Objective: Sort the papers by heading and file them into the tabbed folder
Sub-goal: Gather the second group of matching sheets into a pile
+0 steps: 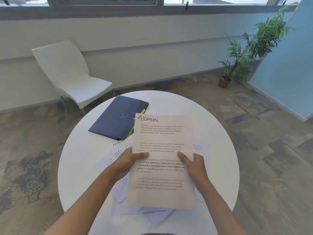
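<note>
I hold a printed sheet headed "ADMIN" point(162, 184) upright above the table. My left hand point(126, 162) grips its left edge, thumb on the front. My right hand point(194, 165) grips its right edge the same way. Under it, several loose papers point(116, 155) lie spread on the table, one headed "HR". A dark blue folder point(116, 116) with yellow tabs point(143, 111) at its right side lies closed, farther back and to the left of the sheet.
The round white table point(81, 167) fills the middle of the view. A white chair point(71, 77) stands behind it to the left. A potted plant point(243, 56) stands on the floor at the far right by a blue wall.
</note>
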Demonstrator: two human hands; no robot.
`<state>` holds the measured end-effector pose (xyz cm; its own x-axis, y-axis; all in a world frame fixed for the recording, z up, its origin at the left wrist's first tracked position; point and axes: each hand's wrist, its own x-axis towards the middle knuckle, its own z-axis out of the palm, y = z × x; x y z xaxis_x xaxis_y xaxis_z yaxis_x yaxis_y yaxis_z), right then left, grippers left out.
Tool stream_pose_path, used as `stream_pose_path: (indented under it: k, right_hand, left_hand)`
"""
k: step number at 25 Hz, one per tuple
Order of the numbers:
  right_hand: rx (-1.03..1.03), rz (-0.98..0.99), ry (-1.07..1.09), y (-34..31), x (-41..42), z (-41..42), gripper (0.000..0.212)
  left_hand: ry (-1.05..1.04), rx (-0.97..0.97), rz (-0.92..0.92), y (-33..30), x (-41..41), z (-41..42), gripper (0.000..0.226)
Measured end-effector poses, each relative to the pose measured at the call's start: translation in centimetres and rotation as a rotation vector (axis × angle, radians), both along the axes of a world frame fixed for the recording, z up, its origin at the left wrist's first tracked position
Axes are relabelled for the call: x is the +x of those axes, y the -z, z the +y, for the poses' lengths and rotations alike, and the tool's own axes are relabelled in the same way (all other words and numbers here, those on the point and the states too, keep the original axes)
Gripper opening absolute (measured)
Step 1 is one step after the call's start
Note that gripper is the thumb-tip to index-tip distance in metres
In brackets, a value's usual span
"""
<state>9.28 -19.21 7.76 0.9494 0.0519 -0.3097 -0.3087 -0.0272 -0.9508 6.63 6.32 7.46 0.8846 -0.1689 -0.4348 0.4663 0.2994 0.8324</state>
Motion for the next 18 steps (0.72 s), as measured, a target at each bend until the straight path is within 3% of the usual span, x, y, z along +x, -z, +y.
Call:
stream_pose_path:
  k: [11,18]
  right_hand:
    - [-0.011,-0.015,-0.029,-0.9,1.0,0.3,0.018]
    - [0.011,0.007,0.064,0.1,1.3,0.3,0.015]
  left_hand:
    - [-0.065,0.077,-0.022,-0.4,-0.1,-0.9,0.029]
    - [-0.049,0.012,0.041,0.4,-0.7,-0.6,0.027]
